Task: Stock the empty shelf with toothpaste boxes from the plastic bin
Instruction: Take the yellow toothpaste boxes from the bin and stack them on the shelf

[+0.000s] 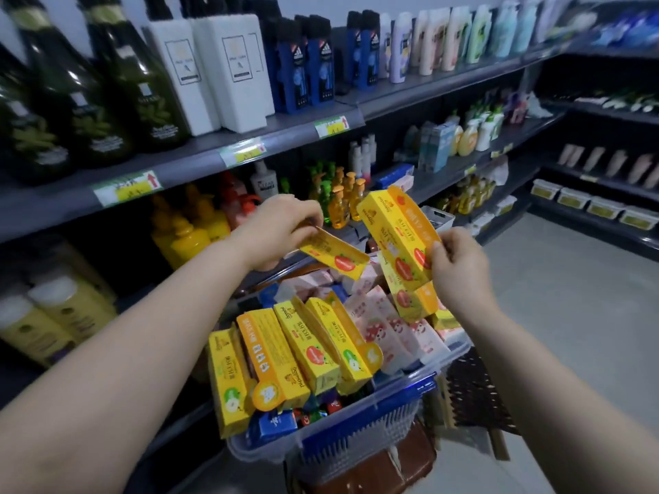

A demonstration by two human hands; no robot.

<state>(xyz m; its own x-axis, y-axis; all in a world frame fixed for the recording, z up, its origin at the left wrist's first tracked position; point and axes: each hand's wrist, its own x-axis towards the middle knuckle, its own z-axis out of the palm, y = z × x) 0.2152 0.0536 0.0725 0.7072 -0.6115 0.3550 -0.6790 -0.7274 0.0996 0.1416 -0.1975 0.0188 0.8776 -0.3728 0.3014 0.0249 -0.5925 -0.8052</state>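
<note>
A clear plastic bin (360, 427) with blue trim stands in front of me, filled with yellow toothpaste boxes (285, 354) and pink ones (396, 329). Above the bin, my left hand (274, 231) pinches one yellow toothpaste box (335, 253) by its end. My right hand (460, 269) grips a bundle of yellow boxes (399, 237), tilted up toward the shelves. The shelf level behind the bin is dark and mostly hidden by my arms and the boxes.
Shelving runs along the left: dark green and white bottles (221, 69) on top, yellow and orange pump bottles (342, 201) below. A brown stool or box (392, 461) sits under the bin. Bare grey floor (570, 315) opens to the right, with more shelves (602, 208) beyond.
</note>
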